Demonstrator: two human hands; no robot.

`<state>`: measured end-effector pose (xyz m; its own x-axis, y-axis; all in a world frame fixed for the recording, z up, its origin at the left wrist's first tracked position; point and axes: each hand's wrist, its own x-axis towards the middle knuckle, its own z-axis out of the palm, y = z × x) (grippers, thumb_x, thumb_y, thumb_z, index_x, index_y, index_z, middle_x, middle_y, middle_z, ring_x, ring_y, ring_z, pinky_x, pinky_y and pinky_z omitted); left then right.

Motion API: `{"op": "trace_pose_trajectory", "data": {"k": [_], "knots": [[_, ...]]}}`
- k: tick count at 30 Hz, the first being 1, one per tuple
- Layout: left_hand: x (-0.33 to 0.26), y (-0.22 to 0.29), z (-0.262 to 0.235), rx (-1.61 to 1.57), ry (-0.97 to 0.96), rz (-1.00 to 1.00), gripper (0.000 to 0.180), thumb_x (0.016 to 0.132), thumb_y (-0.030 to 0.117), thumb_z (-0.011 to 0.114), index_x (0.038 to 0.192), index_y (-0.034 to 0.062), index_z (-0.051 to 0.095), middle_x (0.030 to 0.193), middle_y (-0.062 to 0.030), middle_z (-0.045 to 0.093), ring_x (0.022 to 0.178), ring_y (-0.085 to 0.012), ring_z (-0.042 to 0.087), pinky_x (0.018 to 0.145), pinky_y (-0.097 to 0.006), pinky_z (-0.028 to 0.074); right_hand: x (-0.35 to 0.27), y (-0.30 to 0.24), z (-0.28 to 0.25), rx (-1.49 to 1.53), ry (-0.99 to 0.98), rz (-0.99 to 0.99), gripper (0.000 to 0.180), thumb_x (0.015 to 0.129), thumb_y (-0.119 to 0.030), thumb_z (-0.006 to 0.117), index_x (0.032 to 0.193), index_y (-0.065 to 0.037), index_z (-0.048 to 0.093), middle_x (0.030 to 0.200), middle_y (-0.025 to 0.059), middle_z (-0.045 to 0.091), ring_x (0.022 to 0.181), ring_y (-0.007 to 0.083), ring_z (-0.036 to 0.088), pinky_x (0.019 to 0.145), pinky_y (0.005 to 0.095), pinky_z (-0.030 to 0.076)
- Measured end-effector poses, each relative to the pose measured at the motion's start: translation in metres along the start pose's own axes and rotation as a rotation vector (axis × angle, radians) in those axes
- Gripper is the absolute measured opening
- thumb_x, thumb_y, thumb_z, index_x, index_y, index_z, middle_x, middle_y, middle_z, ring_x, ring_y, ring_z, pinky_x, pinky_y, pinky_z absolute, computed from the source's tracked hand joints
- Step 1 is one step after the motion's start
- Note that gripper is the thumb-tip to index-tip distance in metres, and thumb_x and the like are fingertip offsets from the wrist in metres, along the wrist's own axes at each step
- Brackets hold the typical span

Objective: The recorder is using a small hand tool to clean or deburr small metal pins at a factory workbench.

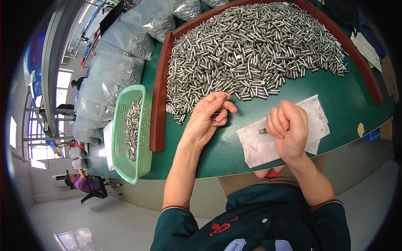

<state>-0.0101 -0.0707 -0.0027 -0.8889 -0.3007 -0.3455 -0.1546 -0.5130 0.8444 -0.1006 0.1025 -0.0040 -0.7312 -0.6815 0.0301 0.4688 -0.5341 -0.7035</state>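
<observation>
My left hand (204,121) is over the green tabletop at the near edge of a large pile of short metal pins (247,50). Its thumb and index finger pinch one metal pin (224,97), and more pins show dark under the curled fingers. To the right, my right hand (292,129) is closed in a fist around a tool whose flat dark tip (262,131) sticks out toward the left; the fist hides the rest of it. Under this hand lies a smudged white sheet (256,154); I cannot tell whether it is paper or cloth.
Reddish-brown rails (159,104) border the pile left, back and right. Outside the left rail stands a light-green basket (145,146) holding more pins. Clear plastic bags (130,44) of pins line the table's far left. A person in purple (86,184) sits beyond, at left.
</observation>
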Motion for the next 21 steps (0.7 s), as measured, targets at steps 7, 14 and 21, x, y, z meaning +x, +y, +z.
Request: {"op": "trace_pose_trajectory", "data": {"k": [7, 14, 21], "knots": [[-0.003, 0.0008, 0.0002, -0.024, 0.016, 0.005, 0.021, 0.089, 0.02, 0.042, 0.097, 0.0021, 0.048, 0.072, -0.0119, 0.058, 0.046, -0.0065, 0.032, 0.042, -0.019, 0.027, -0.0007, -0.0009, 0.001, 0.005, 0.001, 0.004, 0.036, 0.087, -0.015, 0.036, 0.053, -0.009, 0.027, 0.047, -0.0029, 0.026, 0.041, 0.0046, 0.019, 0.038, 0.021, 0.018], [-0.0031, 0.0025, 0.0039, -0.188, 0.04, 0.023, 0.022, 0.089, 0.021, 0.034, 0.078, 0.0046, 0.044, 0.076, -0.0169, 0.057, 0.051, -0.0101, 0.036, 0.044, -0.021, 0.029, 0.0004, -0.0001, -0.0009, -0.002, 0.008, 0.009, 0.036, 0.087, -0.016, 0.035, 0.053, -0.009, 0.026, 0.046, -0.0027, 0.026, 0.041, 0.0047, 0.019, 0.038, 0.0211, 0.018], [0.0028, -0.0023, -0.0003, 0.788, 0.408, 0.436, 0.013, 0.081, 0.011, 0.056, 0.075, 0.0006, 0.058, 0.049, 0.003, 0.04, 0.044, -0.0042, 0.034, 0.042, -0.021, 0.029, 0.0, -0.0015, 0.001, -0.016, 0.011, 0.018, 0.037, 0.087, -0.016, 0.036, 0.051, -0.008, 0.027, 0.045, -0.0025, 0.026, 0.041, 0.0051, 0.019, 0.039, 0.0215, 0.018]]}}
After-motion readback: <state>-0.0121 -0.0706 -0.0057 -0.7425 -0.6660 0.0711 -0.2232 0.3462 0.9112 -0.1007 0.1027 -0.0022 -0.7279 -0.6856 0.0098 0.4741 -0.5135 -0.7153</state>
